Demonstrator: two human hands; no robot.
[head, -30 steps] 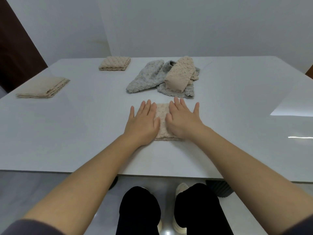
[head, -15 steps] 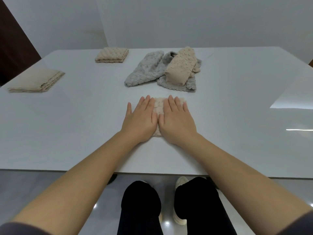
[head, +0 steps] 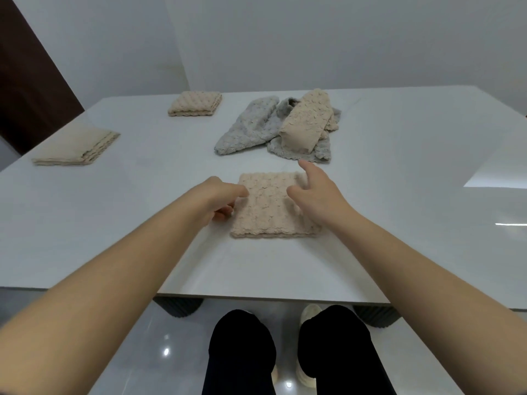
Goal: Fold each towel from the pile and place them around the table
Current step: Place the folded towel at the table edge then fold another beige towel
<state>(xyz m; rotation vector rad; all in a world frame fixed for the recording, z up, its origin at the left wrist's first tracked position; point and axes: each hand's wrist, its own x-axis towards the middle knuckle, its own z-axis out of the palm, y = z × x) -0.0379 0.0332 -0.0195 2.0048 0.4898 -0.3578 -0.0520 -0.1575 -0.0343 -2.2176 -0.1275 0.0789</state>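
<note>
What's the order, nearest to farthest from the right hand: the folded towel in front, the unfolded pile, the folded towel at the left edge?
From the right hand:
1. The folded towel in front, right beneath it.
2. The unfolded pile, just beyond, mid-table.
3. The folded towel at the left edge, far off to the left.

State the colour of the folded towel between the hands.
The folded towel is beige, bumpy-textured; head view.
</note>
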